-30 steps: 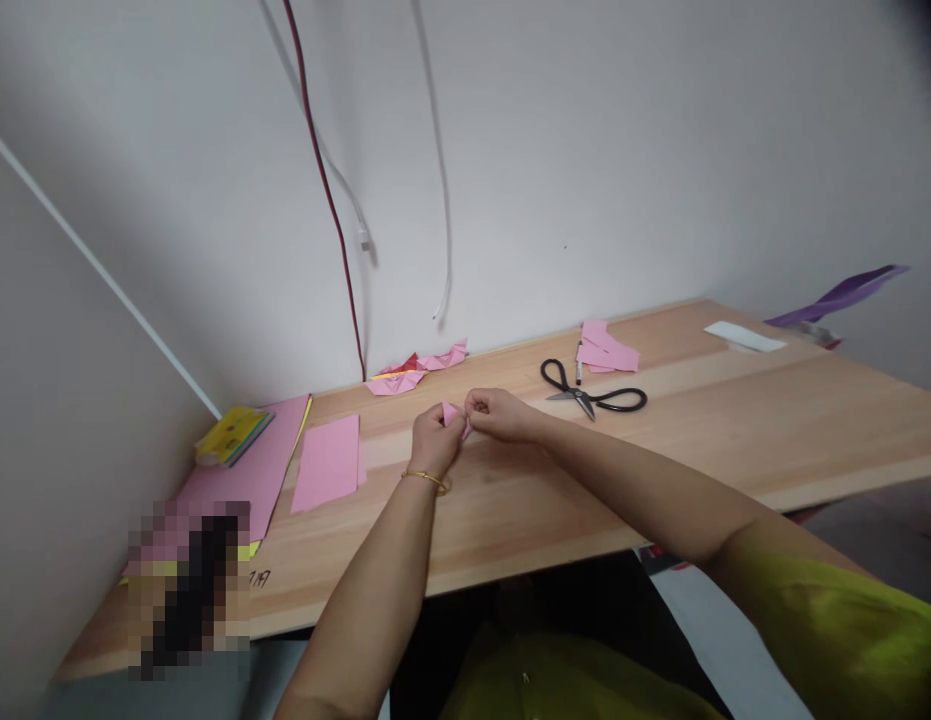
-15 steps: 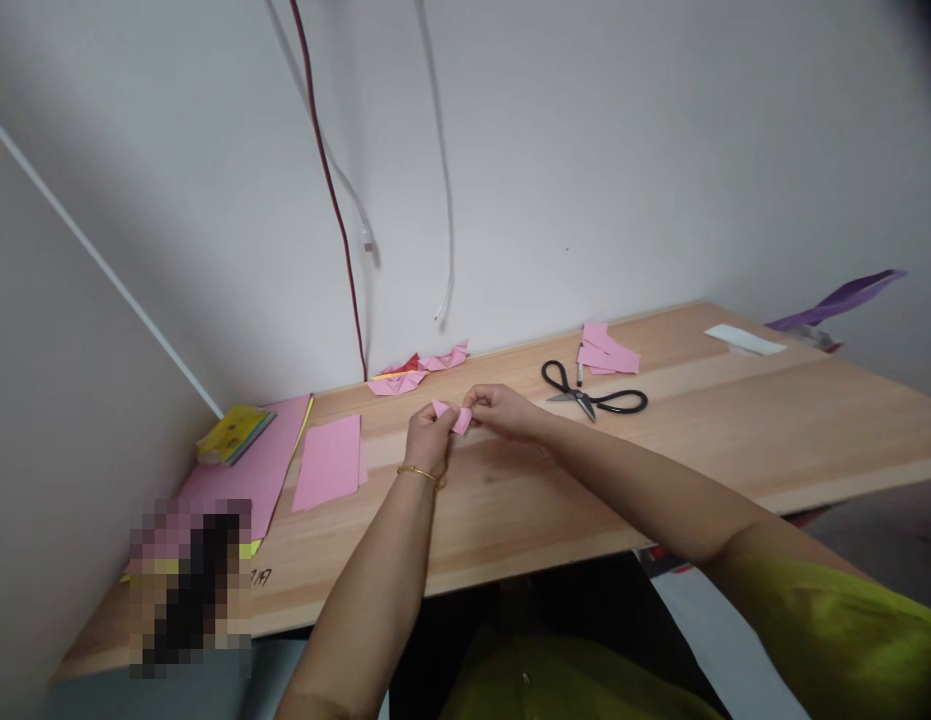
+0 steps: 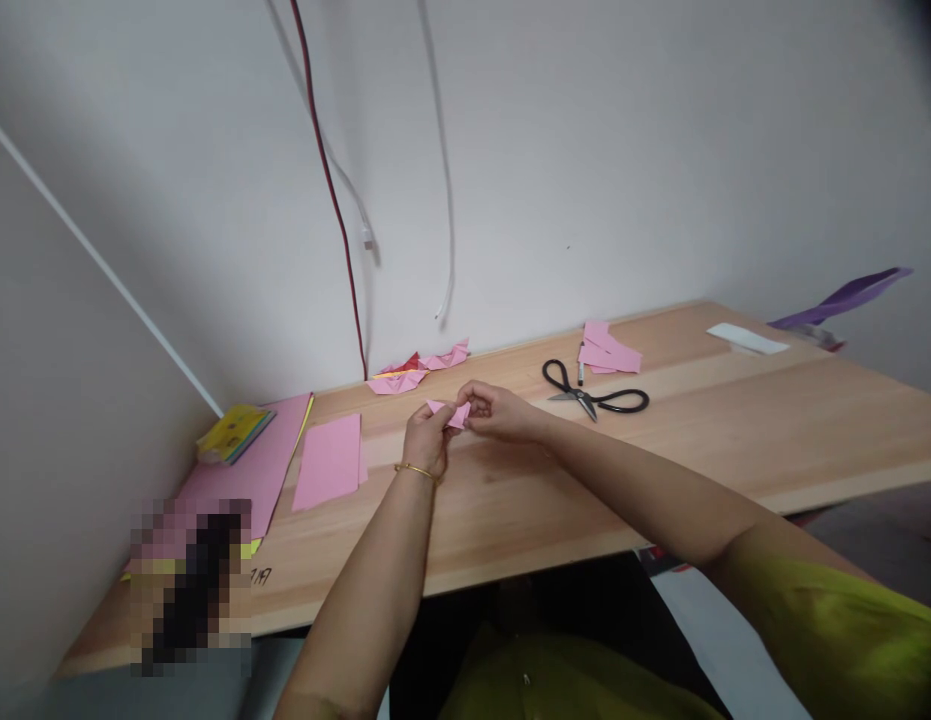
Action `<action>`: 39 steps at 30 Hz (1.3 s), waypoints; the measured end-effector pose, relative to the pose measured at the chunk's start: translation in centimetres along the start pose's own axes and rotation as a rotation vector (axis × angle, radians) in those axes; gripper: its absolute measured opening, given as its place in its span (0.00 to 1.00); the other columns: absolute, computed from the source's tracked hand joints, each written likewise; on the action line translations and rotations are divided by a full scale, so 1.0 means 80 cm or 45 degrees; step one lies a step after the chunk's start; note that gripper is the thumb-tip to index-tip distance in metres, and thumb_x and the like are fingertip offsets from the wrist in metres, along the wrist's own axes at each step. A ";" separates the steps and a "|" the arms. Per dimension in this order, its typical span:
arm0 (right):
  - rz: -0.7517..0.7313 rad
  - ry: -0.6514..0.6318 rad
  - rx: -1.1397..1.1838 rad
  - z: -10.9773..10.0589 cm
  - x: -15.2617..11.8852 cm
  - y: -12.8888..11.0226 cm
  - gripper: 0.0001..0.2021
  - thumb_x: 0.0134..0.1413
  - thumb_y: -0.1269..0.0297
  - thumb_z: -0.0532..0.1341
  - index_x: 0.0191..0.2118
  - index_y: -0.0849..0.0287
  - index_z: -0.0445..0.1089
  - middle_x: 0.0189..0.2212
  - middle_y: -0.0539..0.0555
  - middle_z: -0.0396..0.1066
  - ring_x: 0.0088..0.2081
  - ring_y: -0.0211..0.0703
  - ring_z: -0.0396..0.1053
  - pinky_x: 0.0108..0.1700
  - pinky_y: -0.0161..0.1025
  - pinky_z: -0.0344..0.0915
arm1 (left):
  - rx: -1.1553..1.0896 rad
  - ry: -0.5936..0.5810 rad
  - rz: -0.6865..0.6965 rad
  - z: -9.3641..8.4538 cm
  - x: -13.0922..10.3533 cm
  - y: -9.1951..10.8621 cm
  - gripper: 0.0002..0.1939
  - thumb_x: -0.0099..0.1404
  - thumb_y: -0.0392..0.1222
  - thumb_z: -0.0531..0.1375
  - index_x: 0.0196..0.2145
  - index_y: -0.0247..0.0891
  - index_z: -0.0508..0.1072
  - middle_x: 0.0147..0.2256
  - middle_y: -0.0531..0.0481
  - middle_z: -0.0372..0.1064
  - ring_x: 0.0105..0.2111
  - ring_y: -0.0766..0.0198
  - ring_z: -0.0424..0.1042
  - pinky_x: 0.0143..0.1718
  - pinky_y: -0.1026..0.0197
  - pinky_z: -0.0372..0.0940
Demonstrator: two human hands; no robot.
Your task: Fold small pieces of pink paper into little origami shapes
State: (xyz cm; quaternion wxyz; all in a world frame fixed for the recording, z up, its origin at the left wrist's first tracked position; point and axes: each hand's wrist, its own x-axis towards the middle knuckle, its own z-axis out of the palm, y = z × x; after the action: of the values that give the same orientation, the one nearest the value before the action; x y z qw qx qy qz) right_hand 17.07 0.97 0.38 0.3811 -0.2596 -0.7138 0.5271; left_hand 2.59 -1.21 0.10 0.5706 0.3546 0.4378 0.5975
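A small folded piece of pink paper (image 3: pixel 458 416) is held just above the wooden table (image 3: pixel 525 500), near its middle. My left hand (image 3: pixel 427 437), with a gold bangle at the wrist, pinches its left side between thumb and fingers. At the paper's right edge, my right hand (image 3: pixel 499 411) has its thumb and fingertips closed on it. Folded pink paper shapes (image 3: pixel 397 381), one with red and yellow parts, lie behind my hands by the wall. To the left rest flat pink sheets (image 3: pixel 328 463).
Black-handled scissors (image 3: pixel 585 397) lie spread right of my hands, with a marker (image 3: pixel 581 365) and pink scraps (image 3: pixel 610 352) behind. A white strip (image 3: pixel 746 338) is farther right. A yellow packet (image 3: pixel 235 434) sits on large pink sheets at left. Cables hang down the wall.
The pink paper has tilted and looks narrower between my fingers. My right hand's fingers have shifted slightly left and up around its edge.
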 end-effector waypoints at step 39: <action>-0.107 0.353 -0.602 -0.004 -0.001 -0.007 0.10 0.55 0.58 0.52 0.32 0.61 0.62 0.25 0.48 0.62 0.27 0.35 0.57 0.30 0.32 0.53 | 0.682 -0.141 0.344 -0.004 -0.009 0.007 0.08 0.49 0.43 0.60 0.23 0.35 0.73 0.22 0.53 0.65 0.24 0.69 0.61 0.28 0.66 0.58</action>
State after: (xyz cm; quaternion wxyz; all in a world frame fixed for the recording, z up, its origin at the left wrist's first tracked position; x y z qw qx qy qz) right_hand 17.39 0.94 0.92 0.4256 -0.3812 -0.7682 0.2889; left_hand 2.18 -1.91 0.55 0.3951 0.5796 0.4968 0.5111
